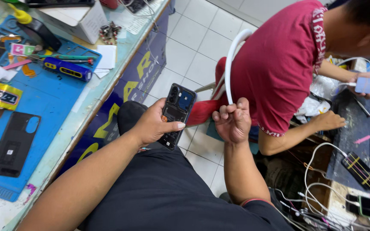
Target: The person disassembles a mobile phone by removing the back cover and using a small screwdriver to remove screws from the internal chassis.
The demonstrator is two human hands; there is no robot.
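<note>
Palm-up, left hand point(155, 125) cradles opened phone point(175, 115); right hand point(233, 122) fisted nearby.

left arm: bare, reaching forward from lower left
left hand point(153, 125): fingers wrapped, thumb pressed flat
right arm: bare, bent upward from lower centre
right hand point(233, 122): curled in a loose fist, knuckles up

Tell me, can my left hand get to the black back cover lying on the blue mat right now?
Probably not straight away: the left hand is gripping the opened phone. The back cover lies uncovered on the blue mat, so the path looks free.
</note>
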